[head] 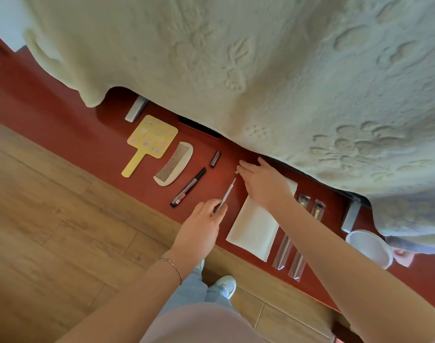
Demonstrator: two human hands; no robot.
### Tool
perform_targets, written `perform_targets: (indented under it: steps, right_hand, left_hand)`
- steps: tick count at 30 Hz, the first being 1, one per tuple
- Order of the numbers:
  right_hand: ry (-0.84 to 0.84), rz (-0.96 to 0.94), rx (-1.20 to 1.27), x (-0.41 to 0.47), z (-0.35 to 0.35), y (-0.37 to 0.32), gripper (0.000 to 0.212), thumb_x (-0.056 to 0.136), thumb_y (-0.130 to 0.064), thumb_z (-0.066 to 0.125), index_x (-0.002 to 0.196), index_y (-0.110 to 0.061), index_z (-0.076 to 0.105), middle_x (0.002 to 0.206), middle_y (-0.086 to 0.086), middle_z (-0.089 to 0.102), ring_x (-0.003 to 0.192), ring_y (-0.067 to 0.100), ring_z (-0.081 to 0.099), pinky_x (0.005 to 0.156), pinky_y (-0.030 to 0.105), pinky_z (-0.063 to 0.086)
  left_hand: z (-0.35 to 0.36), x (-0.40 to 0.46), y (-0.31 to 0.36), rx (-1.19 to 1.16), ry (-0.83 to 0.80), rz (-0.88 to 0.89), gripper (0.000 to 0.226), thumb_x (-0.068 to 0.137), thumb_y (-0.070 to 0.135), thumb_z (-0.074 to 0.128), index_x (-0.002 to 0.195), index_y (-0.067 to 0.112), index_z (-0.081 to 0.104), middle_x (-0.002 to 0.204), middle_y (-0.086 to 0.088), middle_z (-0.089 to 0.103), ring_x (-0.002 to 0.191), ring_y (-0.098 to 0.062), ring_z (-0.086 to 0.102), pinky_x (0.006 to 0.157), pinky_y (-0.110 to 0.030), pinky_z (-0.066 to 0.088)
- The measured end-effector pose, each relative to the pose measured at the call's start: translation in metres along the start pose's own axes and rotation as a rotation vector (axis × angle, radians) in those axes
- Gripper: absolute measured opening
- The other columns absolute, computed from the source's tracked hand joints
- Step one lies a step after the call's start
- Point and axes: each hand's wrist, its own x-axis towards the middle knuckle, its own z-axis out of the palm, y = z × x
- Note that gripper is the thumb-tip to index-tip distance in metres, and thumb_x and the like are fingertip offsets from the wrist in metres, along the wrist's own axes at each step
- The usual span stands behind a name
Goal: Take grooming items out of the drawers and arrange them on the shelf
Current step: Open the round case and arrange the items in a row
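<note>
1. A cream embossed blanket (211, 58) hangs over the upper part of the view and drapes down onto the far edge of the red shelf (63, 115).
2. The red shelf runs diagonally from upper left to lower right, beside the wooden floor (38, 219).
3. A white flat packet (253, 226) lies on the shelf under the right forearm, with two clear-wrapped sticks (283, 251) just to its right.
4. A white cup (370, 246) sits near the shelf's right end, partly under the blanket.
5. A yellow hand mirror (149, 142) lies at the left end of the row, a cream comb (174, 164) just beside it.
6. A dark pen (188, 188) lies right of the comb, and a small dark cap (214, 158) sits apart above it.
7. The right hand (263, 184) rests on the shelf, fingers straight and together, over the packet's upper end.
8. The left hand (201, 226) pinches the lower end of a thin metal tool (228, 193), fingers clamped on it; the tool lies slanted between pen and packet.
</note>
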Motion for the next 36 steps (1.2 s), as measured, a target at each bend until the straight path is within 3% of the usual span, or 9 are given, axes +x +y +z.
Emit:
perform_targets:
  steps: [6,11,14,16,18,22,25,29,36]
  right_hand:
    - [0.002,0.000,0.024,-0.003,0.001,0.002,0.047,0.053,0.004,0.081,0.098,-0.003,0.071,0.105,0.013,0.071,0.072,0.026,0.071,0.088,0.048,0.048]
    - [-0.045,-0.002,0.069,-0.004,0.004,0.005,0.045,0.065,0.006,0.072,0.109,0.000,0.066,0.116,0.016,0.066,0.086,0.028,0.070,0.100,0.048,0.039]
    - [-0.008,0.002,0.090,-0.003,-0.002,0.004,0.036,0.074,0.002,0.063,0.111,0.000,0.065,0.117,0.016,0.065,0.091,0.028,0.069,0.100,0.048,0.039]
    - [0.095,0.010,0.123,0.000,-0.009,-0.001,0.029,0.074,-0.001,0.062,0.103,-0.001,0.069,0.108,0.015,0.069,0.084,0.029,0.070,0.091,0.049,0.046]
    - [0.123,0.020,0.182,0.006,-0.014,-0.009,0.027,0.077,-0.004,0.064,0.103,-0.004,0.070,0.110,0.012,0.070,0.088,0.031,0.069,0.087,0.047,0.050]
    - [-0.018,0.021,0.302,0.029,-0.014,-0.021,0.033,0.087,-0.009,0.057,0.119,-0.012,0.063,0.130,0.010,0.058,0.105,0.032,0.062,0.089,0.043,0.050]
    - [-0.116,0.020,0.326,0.045,-0.007,-0.026,0.035,0.089,-0.010,0.054,0.123,-0.017,0.061,0.138,0.009,0.050,0.115,0.032,0.055,0.087,0.044,0.051]
    - [-0.208,0.066,0.316,0.055,0.000,-0.028,0.033,0.093,-0.015,0.050,0.125,-0.019,0.059,0.143,0.005,0.045,0.126,0.027,0.046,0.096,0.043,0.045]
    - [-0.200,0.060,0.326,0.046,-0.006,-0.020,0.031,0.090,-0.012,0.053,0.120,-0.017,0.063,0.138,0.007,0.051,0.122,0.026,0.052,0.093,0.043,0.048]
  left_hand:
    - [0.000,0.001,0.002,-0.016,0.018,-0.010,0.047,0.069,0.007,0.077,0.113,0.012,0.064,0.114,-0.006,0.060,0.085,-0.015,0.059,0.065,-0.023,0.057]
    - [0.000,0.000,0.001,-0.021,0.046,-0.008,0.045,0.070,0.011,0.077,0.113,0.012,0.063,0.115,-0.007,0.060,0.083,-0.014,0.058,0.067,-0.023,0.055]
    - [-0.006,0.001,-0.003,0.008,0.094,0.008,0.034,0.084,0.021,0.060,0.117,0.013,0.061,0.119,-0.007,0.058,0.088,-0.018,0.056,0.072,-0.028,0.054]
    - [-0.014,0.003,-0.010,0.071,0.134,-0.004,0.035,0.088,0.025,0.047,0.117,0.013,0.060,0.120,-0.008,0.058,0.097,-0.021,0.055,0.077,-0.032,0.051]
    - [-0.022,0.006,-0.020,0.130,0.171,-0.045,0.033,0.086,0.018,0.053,0.116,0.010,0.061,0.120,-0.010,0.058,0.102,-0.025,0.055,0.078,-0.036,0.051]
    - [-0.029,0.011,-0.038,0.176,0.156,-0.118,0.039,0.075,0.006,0.069,0.114,0.006,0.063,0.117,-0.014,0.060,0.102,-0.030,0.058,0.077,-0.040,0.055]
    - [-0.030,0.011,-0.045,0.171,0.137,-0.145,0.043,0.072,0.003,0.071,0.115,0.007,0.063,0.117,-0.012,0.060,0.100,-0.030,0.058,0.074,-0.040,0.055]
    - [-0.028,0.008,-0.047,0.085,0.144,-0.115,0.050,0.067,-0.006,0.072,0.115,0.007,0.062,0.115,-0.008,0.061,0.094,-0.028,0.059,0.070,-0.036,0.057]
    - [-0.021,0.006,-0.034,0.010,0.118,-0.054,0.048,0.069,-0.005,0.072,0.114,0.008,0.063,0.114,-0.007,0.061,0.085,-0.023,0.058,0.064,-0.032,0.057]
